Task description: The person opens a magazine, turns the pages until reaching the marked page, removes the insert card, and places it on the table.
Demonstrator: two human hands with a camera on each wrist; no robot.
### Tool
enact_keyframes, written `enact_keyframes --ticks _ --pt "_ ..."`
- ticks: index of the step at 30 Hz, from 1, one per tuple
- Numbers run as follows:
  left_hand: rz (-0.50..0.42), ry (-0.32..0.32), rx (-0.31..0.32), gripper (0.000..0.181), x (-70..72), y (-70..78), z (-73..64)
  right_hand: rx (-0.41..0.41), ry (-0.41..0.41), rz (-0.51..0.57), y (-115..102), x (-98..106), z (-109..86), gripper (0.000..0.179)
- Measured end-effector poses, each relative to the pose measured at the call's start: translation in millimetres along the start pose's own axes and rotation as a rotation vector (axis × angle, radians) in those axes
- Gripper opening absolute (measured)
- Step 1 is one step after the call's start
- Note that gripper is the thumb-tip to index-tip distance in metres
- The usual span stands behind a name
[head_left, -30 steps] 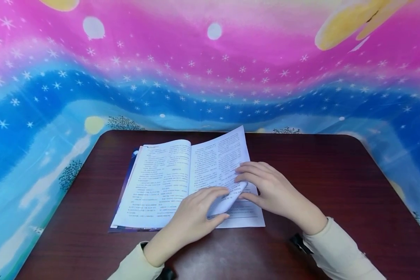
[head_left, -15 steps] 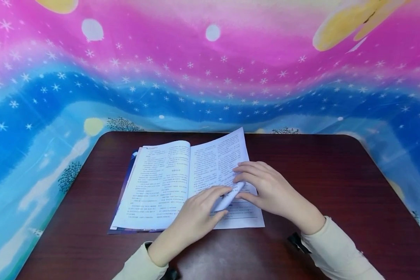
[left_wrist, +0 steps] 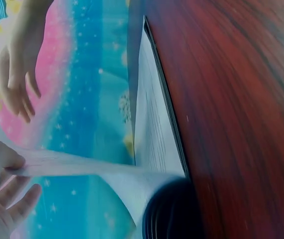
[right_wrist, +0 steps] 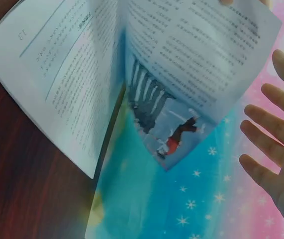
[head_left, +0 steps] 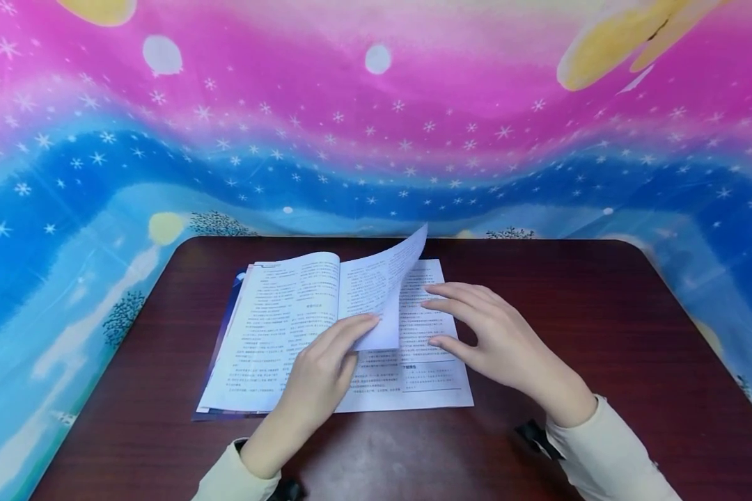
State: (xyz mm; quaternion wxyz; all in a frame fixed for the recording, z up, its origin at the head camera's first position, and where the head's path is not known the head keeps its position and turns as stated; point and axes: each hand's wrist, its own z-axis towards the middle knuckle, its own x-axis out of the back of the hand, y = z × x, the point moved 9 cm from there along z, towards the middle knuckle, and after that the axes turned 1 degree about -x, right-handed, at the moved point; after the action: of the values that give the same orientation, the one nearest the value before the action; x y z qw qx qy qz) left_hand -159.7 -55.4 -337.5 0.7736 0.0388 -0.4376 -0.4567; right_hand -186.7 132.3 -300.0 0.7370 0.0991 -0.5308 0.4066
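An open magazine (head_left: 257,348) lies on the table, printed columns on both sides. My left hand (head_left: 319,369) pinches one of its right-hand pages (head_left: 366,285) near the lower corner. In the left wrist view this page (left_wrist: 72,163) stretches from between thumb and fingers toward the spine. Its far corner curls up and leftward, and the page beneath (head_left: 429,379) shows. Turned toward the right wrist camera is the lifted page's other side, with a small picture (right_wrist: 174,129) at its corner. My right hand (head_left: 501,337) holds nothing, fingers spread over the magazine's right edge.
The dark wooden table (head_left: 576,306) has rounded far corners. Behind and around it hangs a pink and blue cloth (head_left: 326,153) with snowflakes. A black band (head_left: 539,438) sits at the right sleeve cuff.
The left hand has moved left, drawing the page's lower corner toward the spine. The right hand has separated from the page and opened its fingers. More of the page underneath shows.
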Motion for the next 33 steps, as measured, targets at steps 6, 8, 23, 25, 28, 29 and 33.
enact_keyframes --ticks 6,8,23,25,28,29,33 --pt "0.038 0.081 0.053 0.054 24.4 -15.2 -10.1 -0.006 -0.031 0.002 4 -7 -6.5 0.045" --pt "0.038 0.107 0.078 0.05 33.2 -20.1 -13.4 0.0 -0.034 0.006 6 -10 -9.0 0.042" --pt "0.225 0.194 0.201 0.055 75.9 -50.0 -46.8 -0.042 -0.208 -0.046 30 -47 -33.6 0.034" --pt "0.243 0.18 0.223 0.059 79.4 -54.7 -53.4 -0.049 -0.235 -0.052 33 -51 -37.0 0.033" --pt "0.273 0.162 0.262 0.065 85.4 -62.1 -63.7 -0.052 -0.26 -0.055 36 -57 -41.8 0.033" --pt "0.282 0.159 0.272 0.067 87.6 -64.2 -66.8 -0.049 -0.264 -0.054 36 -58 -43.2 0.032" --pt "0.308 0.171 0.313 0.066 98.0 -71.4 -78.6 -0.043 -0.275 -0.059 39 -63 -48.9 0.031"
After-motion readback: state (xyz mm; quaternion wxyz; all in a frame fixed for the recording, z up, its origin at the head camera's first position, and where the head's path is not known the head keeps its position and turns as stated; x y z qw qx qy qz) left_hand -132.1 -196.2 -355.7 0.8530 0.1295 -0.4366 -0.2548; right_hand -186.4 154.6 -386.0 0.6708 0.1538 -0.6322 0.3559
